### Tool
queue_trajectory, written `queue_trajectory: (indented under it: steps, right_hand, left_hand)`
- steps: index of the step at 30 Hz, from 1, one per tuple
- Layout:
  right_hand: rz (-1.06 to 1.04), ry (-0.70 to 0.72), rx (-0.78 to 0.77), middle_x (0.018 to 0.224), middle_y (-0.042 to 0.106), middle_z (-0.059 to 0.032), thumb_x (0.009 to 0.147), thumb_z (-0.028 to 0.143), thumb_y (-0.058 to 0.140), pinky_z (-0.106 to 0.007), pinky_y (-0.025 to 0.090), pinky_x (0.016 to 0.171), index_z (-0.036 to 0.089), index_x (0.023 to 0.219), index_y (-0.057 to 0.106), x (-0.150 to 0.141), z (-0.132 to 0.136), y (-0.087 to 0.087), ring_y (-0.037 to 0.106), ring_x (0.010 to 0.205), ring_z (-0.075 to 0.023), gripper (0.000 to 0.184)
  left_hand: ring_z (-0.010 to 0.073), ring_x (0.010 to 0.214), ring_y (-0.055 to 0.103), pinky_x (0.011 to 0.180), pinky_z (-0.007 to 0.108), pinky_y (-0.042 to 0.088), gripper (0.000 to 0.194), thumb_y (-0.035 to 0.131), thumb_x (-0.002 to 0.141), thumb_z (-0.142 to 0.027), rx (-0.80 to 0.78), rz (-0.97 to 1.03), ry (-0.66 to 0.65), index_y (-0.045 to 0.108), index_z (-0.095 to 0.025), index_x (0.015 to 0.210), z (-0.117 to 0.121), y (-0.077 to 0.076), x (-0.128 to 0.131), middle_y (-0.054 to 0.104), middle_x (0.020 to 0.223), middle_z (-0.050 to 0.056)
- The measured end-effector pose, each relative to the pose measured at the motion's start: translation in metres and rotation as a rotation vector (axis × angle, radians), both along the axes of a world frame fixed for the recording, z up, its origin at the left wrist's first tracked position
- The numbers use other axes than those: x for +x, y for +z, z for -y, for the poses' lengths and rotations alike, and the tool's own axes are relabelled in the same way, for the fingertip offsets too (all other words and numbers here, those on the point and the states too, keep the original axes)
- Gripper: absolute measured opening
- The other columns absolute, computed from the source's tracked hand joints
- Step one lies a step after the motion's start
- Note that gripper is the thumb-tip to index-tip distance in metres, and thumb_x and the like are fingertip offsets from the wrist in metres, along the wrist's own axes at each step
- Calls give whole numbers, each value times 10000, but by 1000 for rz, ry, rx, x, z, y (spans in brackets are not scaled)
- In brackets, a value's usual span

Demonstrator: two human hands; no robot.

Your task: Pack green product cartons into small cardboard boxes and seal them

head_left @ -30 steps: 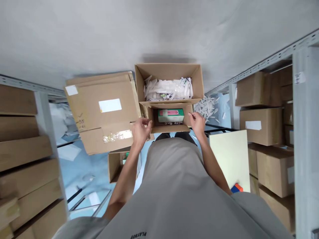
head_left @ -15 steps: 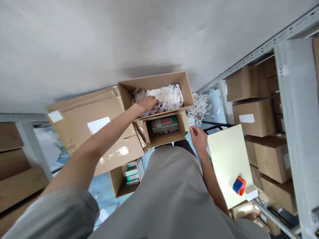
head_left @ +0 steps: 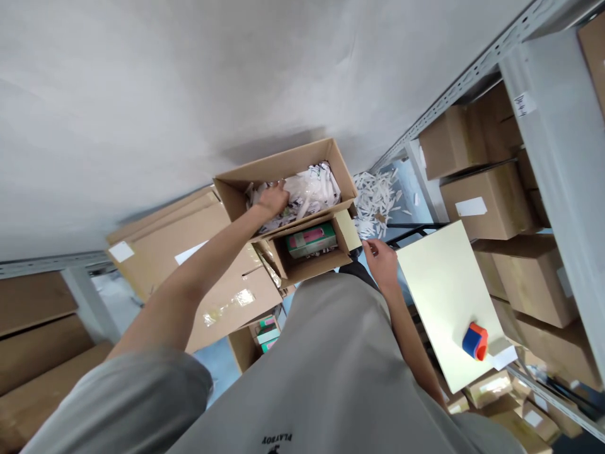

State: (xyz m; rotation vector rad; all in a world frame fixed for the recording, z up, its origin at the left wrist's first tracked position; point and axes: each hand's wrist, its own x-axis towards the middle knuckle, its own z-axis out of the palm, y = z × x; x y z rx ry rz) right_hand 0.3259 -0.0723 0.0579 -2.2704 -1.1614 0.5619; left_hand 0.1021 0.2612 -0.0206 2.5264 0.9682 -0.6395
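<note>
My left hand (head_left: pixel 274 199) reaches into a large open cardboard box (head_left: pixel 278 157), its fingers curled into the shredded paper (head_left: pixel 309 192) inside. Some fingertips are hidden among the strips. Directly below stands a smaller open carton (head_left: pixel 307 270). In that carton lies a green and pink box (head_left: pixel 312 238) with a little shredded paper beside it. At the carton's right side, my right hand (head_left: pixel 382 260) has thumb and index finger closed at the corner of its raised flap (head_left: pixel 348 231).
Flattened cardboard (head_left: pixel 189 217) lies on the left. Another carton (head_left: pixel 243 347) holds green boxes. Loose paper strips (head_left: pixel 375 198) cover the floor at the right. A pale board (head_left: pixel 449 302) carries a blue and orange tape dispenser (head_left: pixel 475 342). Shelves of cartons (head_left: pixel 505 202) stand on the right.
My left hand has shifted slightly within the large box, deeper among the paper strips. My right hand stays at the flap. The camera view has turned a little.
</note>
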Motion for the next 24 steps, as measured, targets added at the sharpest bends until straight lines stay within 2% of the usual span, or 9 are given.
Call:
queue_trajectory:
  steps: [2, 5, 8, 10, 11, 13, 18, 21, 24]
  right_hand:
    - [0, 54, 4, 980, 851, -123, 1134, 614, 476, -373, 590, 818, 232, 999, 798, 2, -10, 0, 770, 819, -260, 517]
    - [-19, 133, -9, 1054, 855, -119, 1142, 573, 497, -367, 584, 827, 231, 1032, 799, 2, -26, -2, 773, 826, -248, 469]
    - [-38, 199, -47, 1087, 854, -109, 1140, 550, 537, -354, 580, 830, 229, 1069, 800, 1, -40, -5, 767, 814, -234, 421]
    - [-36, 237, -82, 1075, 853, -99, 1122, 541, 603, -343, 572, 829, 227, 1107, 800, 0, -48, -6, 763, 804, -228, 370]
    - [-30, 254, -101, 1074, 853, -95, 1108, 534, 644, -340, 567, 827, 227, 1125, 799, 0, -50, -7, 762, 801, -227, 345]
    - [-6, 285, -137, 1082, 851, -91, 1081, 503, 708, -335, 555, 822, 228, 1144, 796, 1, -55, -9, 761, 804, -229, 296]
    - [24, 334, -181, 1090, 854, -82, 1081, 353, 683, -331, 531, 831, 231, 1131, 794, 10, -60, -13, 763, 839, -235, 173]
    - [20, 340, -175, 1094, 858, -87, 1076, 301, 650, -330, 525, 832, 225, 1118, 794, 13, -57, -14, 770, 859, -240, 168]
    - [2, 328, -169, 1081, 859, -83, 1078, 307, 633, -330, 527, 826, 230, 1118, 795, 11, -51, -16, 773, 852, -238, 184]
  left_hand:
    - [454, 1453, 615, 1101, 554, 584, 388, 546, 1015, -217, 44, 91, 135, 828, -113, 1260, 7, 19, -16, 568, 1668, 271]
    - [390, 1243, 756, 1086, 492, 604, 316, 617, 1005, -274, 92, 295, 353, 826, -169, 1217, 31, 63, -47, 770, 1390, 200]
    - [297, 1001, 806, 971, 401, 636, 254, 644, 1025, -351, 95, 497, 564, 800, -202, 1158, 77, 112, -72, 839, 1092, 113]
    - [256, 918, 798, 898, 364, 644, 258, 645, 1034, -406, 35, 604, 637, 783, -217, 1144, 114, 131, -78, 838, 1016, 81]
    - [246, 902, 796, 875, 354, 644, 252, 645, 1034, -418, -27, 633, 635, 780, -226, 1126, 133, 135, -76, 837, 1006, 71]
    - [243, 879, 800, 846, 351, 638, 212, 651, 1026, -393, -154, 625, 604, 779, -237, 1092, 164, 128, -62, 837, 991, 60]
    - [319, 1039, 830, 926, 396, 628, 195, 663, 1019, -261, -238, 349, 510, 805, -221, 1146, 208, 80, -3, 859, 1153, 121]
    - [334, 1114, 827, 954, 400, 626, 322, 661, 1042, -262, -224, 325, 471, 781, -229, 1339, 207, 77, 8, 849, 1284, 131]
    - [316, 1132, 819, 995, 399, 619, 348, 601, 1102, -328, -99, 434, 510, 757, -256, 1405, 174, 88, -9, 850, 1284, 104]
